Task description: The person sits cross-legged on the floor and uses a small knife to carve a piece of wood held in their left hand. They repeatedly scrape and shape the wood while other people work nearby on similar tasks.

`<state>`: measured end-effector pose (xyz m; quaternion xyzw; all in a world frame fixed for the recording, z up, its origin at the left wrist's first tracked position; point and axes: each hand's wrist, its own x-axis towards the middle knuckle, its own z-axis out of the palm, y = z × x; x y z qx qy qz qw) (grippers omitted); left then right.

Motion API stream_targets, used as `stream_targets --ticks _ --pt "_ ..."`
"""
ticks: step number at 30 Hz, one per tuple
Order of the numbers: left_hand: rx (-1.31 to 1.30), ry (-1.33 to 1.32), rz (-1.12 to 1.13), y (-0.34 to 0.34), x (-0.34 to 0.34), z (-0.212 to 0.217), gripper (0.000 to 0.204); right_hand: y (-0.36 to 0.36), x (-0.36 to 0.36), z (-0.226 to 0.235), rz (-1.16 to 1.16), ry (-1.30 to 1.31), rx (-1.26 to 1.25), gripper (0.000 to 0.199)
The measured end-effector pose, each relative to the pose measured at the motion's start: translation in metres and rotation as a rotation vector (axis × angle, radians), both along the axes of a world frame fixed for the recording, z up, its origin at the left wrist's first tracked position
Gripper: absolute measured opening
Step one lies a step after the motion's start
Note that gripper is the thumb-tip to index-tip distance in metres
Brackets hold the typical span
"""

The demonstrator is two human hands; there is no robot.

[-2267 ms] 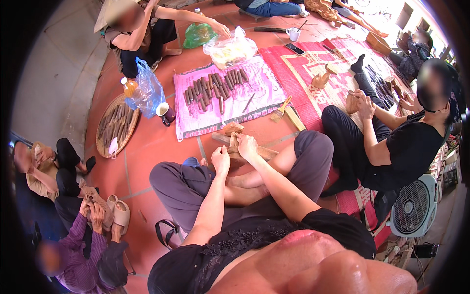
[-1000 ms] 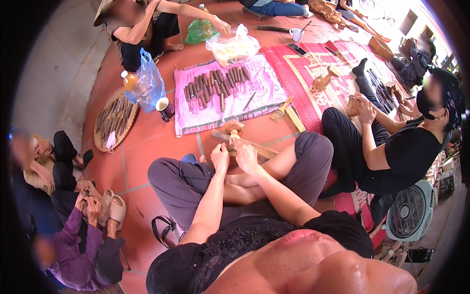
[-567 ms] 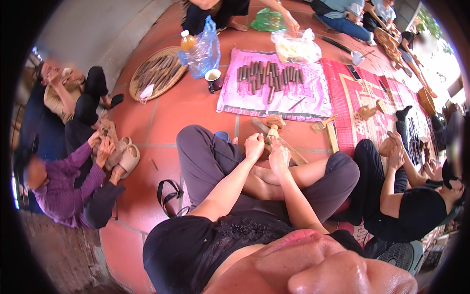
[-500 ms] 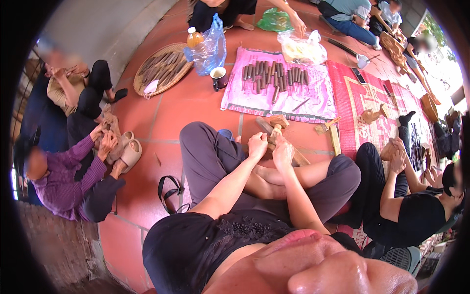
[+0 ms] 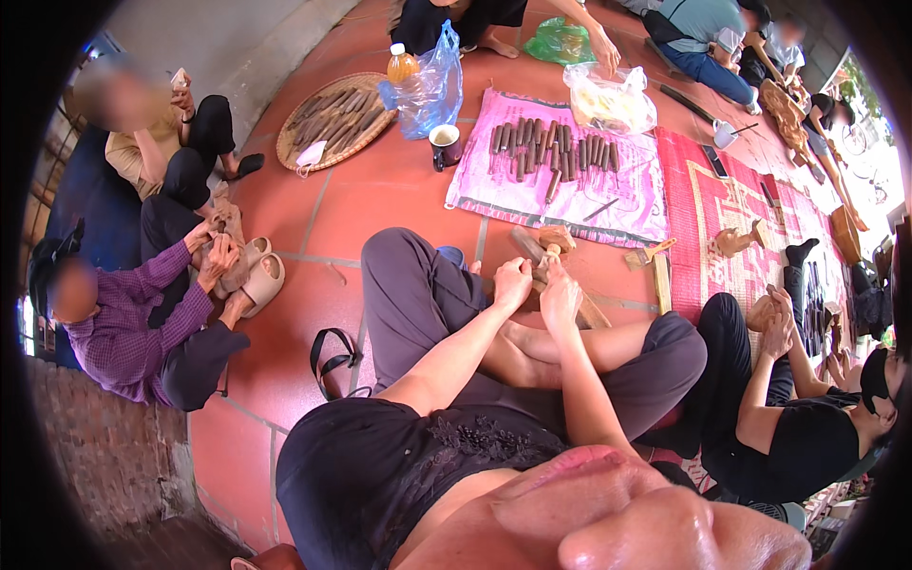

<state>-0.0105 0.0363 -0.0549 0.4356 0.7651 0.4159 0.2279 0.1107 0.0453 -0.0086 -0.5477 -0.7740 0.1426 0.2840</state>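
My left hand is closed just in front of my crossed legs; what its fingers grip is hidden. Beside it, my right hand closes around the lower part of a pale carved wooden piece, which has a blocky top and a narrow neck. Both hands almost meet at this piece. Behind the left hand lies a greyish wooden bar, and a wooden plank slants out beside the right hand. A flat paintbrush and an upright-looking strip of wood are to the right.
Ahead, a pink sheet carries rows of dark-handled tools. Further left stand a mug, a blue plastic bag and a round woven tray of tools. People sit on both sides; a black strap lies left of my knee.
The whole view has shifted, so most things sit further right. My hands remain close together at the wooden piece. A person at the far left has raised a hand holding something small.
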Motion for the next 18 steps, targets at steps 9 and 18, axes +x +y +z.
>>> stream_targets --ticks 9,18 --pt "0.029 0.004 -0.015 0.000 0.000 -0.003 0.031 -0.009 0.002 0.009 0.000 0.045 -0.087 0.029" --pt "-0.014 -0.001 -0.015 0.001 0.003 0.005 0.032 0.034 0.003 0.009 -0.105 -0.005 -0.226 0.027"
